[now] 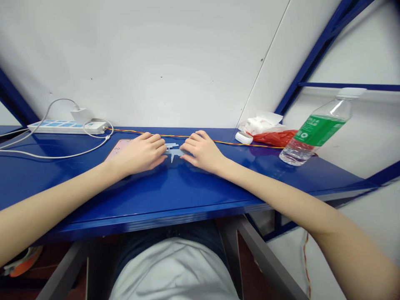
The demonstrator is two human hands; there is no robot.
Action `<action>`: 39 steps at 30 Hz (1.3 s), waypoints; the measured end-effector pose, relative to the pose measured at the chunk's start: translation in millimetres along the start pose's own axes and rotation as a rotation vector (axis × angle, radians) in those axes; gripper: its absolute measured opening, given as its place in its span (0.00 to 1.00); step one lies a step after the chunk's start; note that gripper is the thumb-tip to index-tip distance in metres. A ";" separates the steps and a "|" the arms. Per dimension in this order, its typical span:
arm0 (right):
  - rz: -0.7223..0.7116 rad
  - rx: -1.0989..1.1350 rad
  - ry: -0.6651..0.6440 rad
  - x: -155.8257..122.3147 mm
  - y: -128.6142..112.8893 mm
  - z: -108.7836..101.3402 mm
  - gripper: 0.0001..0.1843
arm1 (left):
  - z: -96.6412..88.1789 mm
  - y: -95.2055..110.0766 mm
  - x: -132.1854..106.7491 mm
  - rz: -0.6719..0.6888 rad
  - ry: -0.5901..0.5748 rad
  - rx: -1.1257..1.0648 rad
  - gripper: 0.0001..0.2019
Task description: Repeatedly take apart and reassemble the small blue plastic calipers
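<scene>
A pale blue flat caliper [173, 151] lies on the blue metal table [181, 185], between my two hands. My left hand [140, 153] rests over the caliper's left end, its fingertips at the beam. My right hand [201, 152] lies palm down to the right, fingertips at the caliper's jaw. Neither hand visibly lifts it, and part of the caliper is hidden under my left hand. A pink flat card or screen [117, 150] with small digits sticks out beyond my left hand.
A white power strip [65, 127] with white cables sits at the back left. An orange-yellow wire [200, 138] runs along the table. To the right are a white round object [243, 137], tissues [261, 124], a red plastic bag [273, 138] and a green-labelled water bottle [315, 133].
</scene>
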State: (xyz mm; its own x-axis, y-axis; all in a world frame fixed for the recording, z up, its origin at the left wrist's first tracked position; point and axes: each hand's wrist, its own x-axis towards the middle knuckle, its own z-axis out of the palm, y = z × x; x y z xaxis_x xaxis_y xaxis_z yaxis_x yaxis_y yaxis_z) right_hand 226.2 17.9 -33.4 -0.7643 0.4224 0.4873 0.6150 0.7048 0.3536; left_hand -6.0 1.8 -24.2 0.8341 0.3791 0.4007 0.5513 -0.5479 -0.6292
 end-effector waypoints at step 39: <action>-0.151 -0.048 0.143 0.6 -6.2 8.7 0.11 | -12.4 23.9 12.7 -0.407 -0.252 -0.273 0.04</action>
State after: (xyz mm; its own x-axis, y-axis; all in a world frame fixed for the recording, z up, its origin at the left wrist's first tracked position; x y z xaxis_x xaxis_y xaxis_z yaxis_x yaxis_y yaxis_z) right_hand 220.2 18.8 -42.3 -0.8151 0.2269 0.5330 0.5069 0.7247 0.4668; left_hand 18.1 -15.7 -26.0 0.5410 0.7491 0.3823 0.8410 -0.4809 -0.2479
